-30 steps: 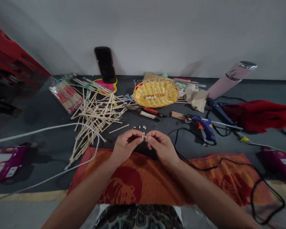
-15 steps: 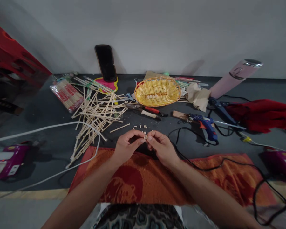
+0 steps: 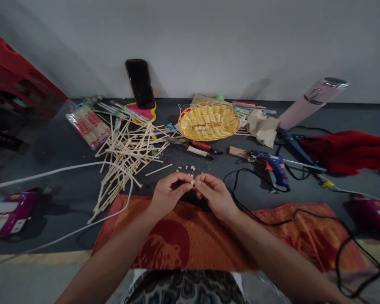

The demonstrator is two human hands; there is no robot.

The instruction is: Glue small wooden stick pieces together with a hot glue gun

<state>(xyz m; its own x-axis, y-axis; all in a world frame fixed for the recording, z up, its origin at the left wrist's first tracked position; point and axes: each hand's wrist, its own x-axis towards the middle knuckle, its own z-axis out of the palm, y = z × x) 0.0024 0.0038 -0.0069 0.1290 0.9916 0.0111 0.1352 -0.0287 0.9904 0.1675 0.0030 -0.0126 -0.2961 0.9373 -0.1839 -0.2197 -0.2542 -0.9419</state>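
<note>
My left hand (image 3: 169,193) and my right hand (image 3: 215,195) meet at the front of the dark table, thumbs and forefingers pinched together. Between their fingertips is a tiny pale wooden piece (image 3: 192,182), partly covered by the fingers; both hands grip it. Just beyond the fingers lie several short cut stick pieces (image 3: 192,168). A long pale wooden stick (image 3: 158,170) lies to the left of them. Farther back sit red-handled pliers (image 3: 202,146) and a knife with a pale handle (image 3: 199,151). The yellow woven basket (image 3: 190,126) holds small pale clusters (image 3: 202,128).
Loose sticks (image 3: 129,152) heap at left beside a packaged bundle (image 3: 88,124). A blue glue gun (image 3: 275,169) rests at right, its black cord (image 3: 240,202) crossing the orange towel (image 3: 209,240). A phone (image 3: 141,84) leans on the wall; a pink flask (image 3: 310,103) stands back right.
Almost nothing differs. Both hands stay in place with the tiny wooden piece pinched between them; the fingertips have shifted only slightly.
</note>
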